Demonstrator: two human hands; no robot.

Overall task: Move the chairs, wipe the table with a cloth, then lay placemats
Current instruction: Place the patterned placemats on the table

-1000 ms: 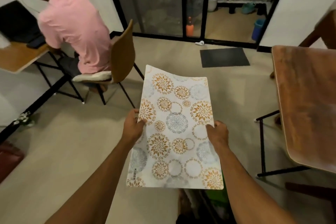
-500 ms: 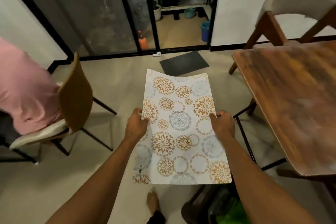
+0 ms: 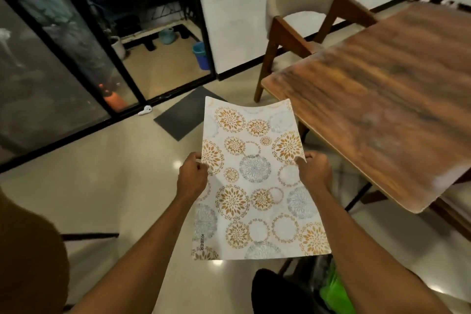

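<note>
I hold a white placemat (image 3: 257, 186) printed with gold and grey flower circles out in front of me, above the floor. My left hand (image 3: 192, 173) grips its left edge and my right hand (image 3: 314, 171) grips its right edge. The mat sags a little in the middle. The brown wooden table (image 3: 397, 99) stands to the right, its near corner just beyond the mat's far right corner. A beige padded chair with a wooden frame (image 3: 293, 15) stands at the table's far left side.
A dark doormat (image 3: 186, 112) lies on the tiled floor before black-framed glass doors (image 3: 63, 71). An orange bottle (image 3: 114, 98) and a blue bucket (image 3: 201, 55) sit near the doors. A brown chair back (image 3: 28, 250) fills the lower left. Something green (image 3: 334, 290) lies below the mat.
My view has swung right. The person in pink and their chair have left the frame, and the table and beige chair now fill the right. Both hands keep hold of the placemat.
</note>
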